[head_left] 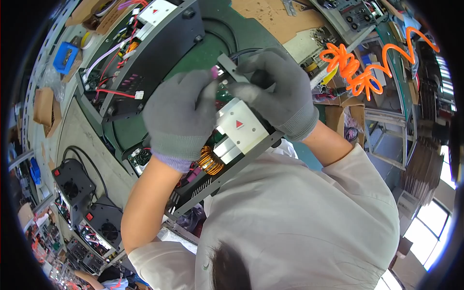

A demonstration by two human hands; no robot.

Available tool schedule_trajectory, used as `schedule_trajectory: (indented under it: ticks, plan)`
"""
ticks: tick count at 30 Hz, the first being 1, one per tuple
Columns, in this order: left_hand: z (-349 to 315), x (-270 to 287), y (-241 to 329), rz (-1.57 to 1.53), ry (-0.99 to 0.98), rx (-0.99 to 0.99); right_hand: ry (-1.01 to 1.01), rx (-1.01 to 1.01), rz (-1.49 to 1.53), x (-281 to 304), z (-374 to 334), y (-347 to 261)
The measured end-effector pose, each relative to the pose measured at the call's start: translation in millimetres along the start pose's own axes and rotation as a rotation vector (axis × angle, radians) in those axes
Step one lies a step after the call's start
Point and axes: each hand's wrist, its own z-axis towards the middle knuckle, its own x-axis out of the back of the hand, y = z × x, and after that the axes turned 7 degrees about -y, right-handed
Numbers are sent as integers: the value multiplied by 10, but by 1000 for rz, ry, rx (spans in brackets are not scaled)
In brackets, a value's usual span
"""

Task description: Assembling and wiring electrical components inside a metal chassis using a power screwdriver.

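Both my hands wear grey knit gloves and work over the end of an open electronic unit in a dark metal case (220,182). My left hand (181,111) is closed, its thumb and fingertips bent in over the circuit board (223,94); what they grip is hidden. Facing it, my right hand (280,92) curls at the end panel (232,68), index finger and thumb drawn together, slightly blurred, on something I cannot make out. A white metal plate with a red triangle (241,126) and a copper-wound coil (210,161) lie nearer my body inside the case.
A second open unit (159,63) stands at the back left, with a loose red lead and white connector (139,95). Black fan-fitted units (72,181) sit at the left. An orange coiled hose (355,72) hangs at the right. A blue bin (65,58) is far left.
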Motion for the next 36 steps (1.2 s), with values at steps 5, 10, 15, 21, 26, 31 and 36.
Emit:
schedule_trajectory:
  ticks: [5,10,15,21,26,31,36]
  plan:
    - [0,107,149,738,-109,-153,-48,-62,55,-37,-20,98]
    - [-27,16,31,751,-10,-231,-47,-78,88,-38,-26,97]
    - [19,-1,99,917,-160,-250,-35,-65,111,-43,-20,125]
    - [37,-102,168,930,-116,-210,-35,-64,98,-41,-26,115]
    - [2,-77,223,879,-149,-109,-26,-24,65,-10,-42,106]
    - [-17,-80,210,830,-140,-107,-22,-56,119,-22,-57,131]
    - [10,-123,237,837,-37,-101,0,-30,120,-41,-56,98]
